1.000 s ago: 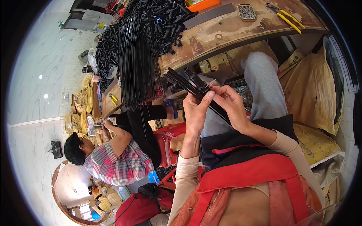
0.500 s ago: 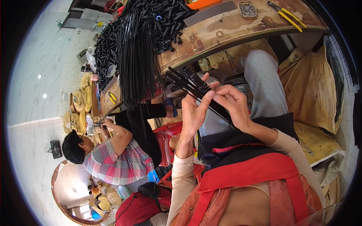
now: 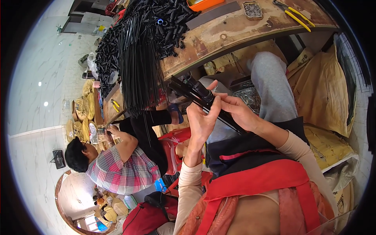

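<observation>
My left hand is closed around a bundle of thin black rods, which looks like a folded umbrella frame and slants across above my lap. A thick black cylindrical piece lies along the bundle, with its lower part between my fingers. Pale ends of a thin wire stick up beside it. Thumb and fingers of my right hand pinch together at the wire, right against my left thumb. Their exact contact is partly hidden.
On the worn wooden bench lie a heap of black plastic parts, long thin black rods, a small tray and yellow-handled pliers. Another person works at left. Tan sacks stand at right.
My right fingers have closed in toward my left thumb and the wire. The cylindrical piece and rods have shifted slightly downward, and the view has shifted a little.
</observation>
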`<state>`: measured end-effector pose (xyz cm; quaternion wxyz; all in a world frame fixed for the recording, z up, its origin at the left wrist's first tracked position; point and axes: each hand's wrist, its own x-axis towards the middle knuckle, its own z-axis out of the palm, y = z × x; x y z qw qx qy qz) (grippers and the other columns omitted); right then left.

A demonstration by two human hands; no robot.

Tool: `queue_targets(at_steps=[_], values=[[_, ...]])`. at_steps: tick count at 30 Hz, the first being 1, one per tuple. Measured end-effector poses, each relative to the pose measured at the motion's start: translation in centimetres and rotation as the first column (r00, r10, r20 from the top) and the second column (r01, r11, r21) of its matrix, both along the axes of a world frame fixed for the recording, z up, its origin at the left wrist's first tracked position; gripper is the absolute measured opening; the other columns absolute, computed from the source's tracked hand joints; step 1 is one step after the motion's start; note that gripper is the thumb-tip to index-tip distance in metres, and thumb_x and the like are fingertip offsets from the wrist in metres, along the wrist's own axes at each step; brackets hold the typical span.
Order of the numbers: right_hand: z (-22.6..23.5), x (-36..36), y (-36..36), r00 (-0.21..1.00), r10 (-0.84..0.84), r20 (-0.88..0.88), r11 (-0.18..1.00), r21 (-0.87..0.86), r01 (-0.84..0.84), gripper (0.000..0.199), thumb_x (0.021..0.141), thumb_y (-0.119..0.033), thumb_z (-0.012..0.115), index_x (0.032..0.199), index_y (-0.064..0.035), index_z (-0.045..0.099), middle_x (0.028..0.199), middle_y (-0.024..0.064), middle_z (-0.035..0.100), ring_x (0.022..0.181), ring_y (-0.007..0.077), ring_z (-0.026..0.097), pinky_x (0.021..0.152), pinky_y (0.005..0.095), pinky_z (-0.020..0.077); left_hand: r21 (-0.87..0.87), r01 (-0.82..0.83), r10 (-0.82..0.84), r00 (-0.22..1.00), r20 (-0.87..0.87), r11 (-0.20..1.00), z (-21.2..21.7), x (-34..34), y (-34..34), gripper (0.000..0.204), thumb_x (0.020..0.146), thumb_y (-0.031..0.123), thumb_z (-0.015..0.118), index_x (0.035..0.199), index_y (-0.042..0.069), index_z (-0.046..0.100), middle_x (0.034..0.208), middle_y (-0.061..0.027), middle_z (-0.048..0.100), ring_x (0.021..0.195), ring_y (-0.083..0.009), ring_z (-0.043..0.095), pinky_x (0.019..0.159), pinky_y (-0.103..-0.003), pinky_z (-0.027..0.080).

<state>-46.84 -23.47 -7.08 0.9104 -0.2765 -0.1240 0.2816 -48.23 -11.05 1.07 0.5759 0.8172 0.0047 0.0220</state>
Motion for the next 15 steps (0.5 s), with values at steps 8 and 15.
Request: queue_targets(at_steps=[8, 15], values=[[-0.1, -0.2, -0.6, 0.995, -0.102, -0.006, 0.994, -0.048, 0.102, 0.036, 0.102, -0.022, 0.051, 0.13, 0.0009, 0.055, 0.117, 0.0025, 0.061, 0.105, 0.0072, 0.057, 0.093, 0.0239, 0.0452, -0.035, -0.054, 0.056, 0.997, 0.059, 0.998, -1.4, 0.8, -1.1, 0.015, 0.087, 0.005, 0.062, 0.096, -0.007, 0.064, 0.112, -0.0139, 0.07, 0.087, -0.0092, 0.062, 0.077, -0.027, 0.051], [3.4, 0.7, -4.3, 1.0, -0.027, 0.007, 0.902, -0.431, 0.027, 0.033, 0.099, -0.021, 0.056, 0.126, -0.0019, 0.06, 0.118, 0.0011, 0.063, 0.112, 0.0073, 0.053, 0.096, 0.0258, 0.0425, -0.035, 0.075, -0.073, 0.996, 0.052, 0.997, -0.2, 2.2, -2.3, 0.019, 0.094, 0.004, 0.054, 0.1, -0.007, 0.068, 0.11, -0.01, 0.069, 0.092, -0.0094, 0.059, 0.083, -0.026, 0.047]])
